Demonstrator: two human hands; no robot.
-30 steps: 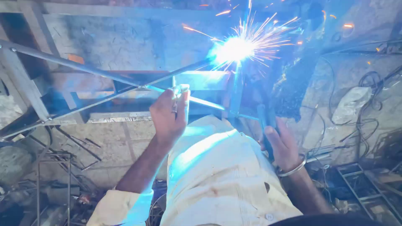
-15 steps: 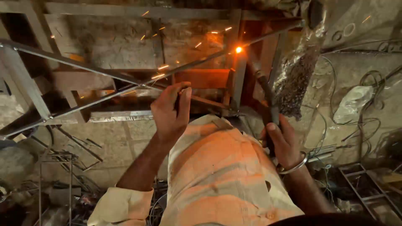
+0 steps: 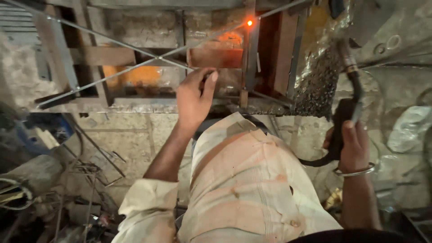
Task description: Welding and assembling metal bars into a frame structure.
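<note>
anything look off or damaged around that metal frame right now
One spot glows orange-hot where a thin rod meets the frame's upright. The left hand is bare on the rods nearby; the right hand holds the welding holder away.

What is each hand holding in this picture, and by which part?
The right hand has its grip around the handle of a black welding electrode holder. The left hand rests on a thin grey metal rod; whether it grips it cannot be told.

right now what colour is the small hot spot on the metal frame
Glowing orange-red, the small hot spot on the metal frame; head view.
</note>
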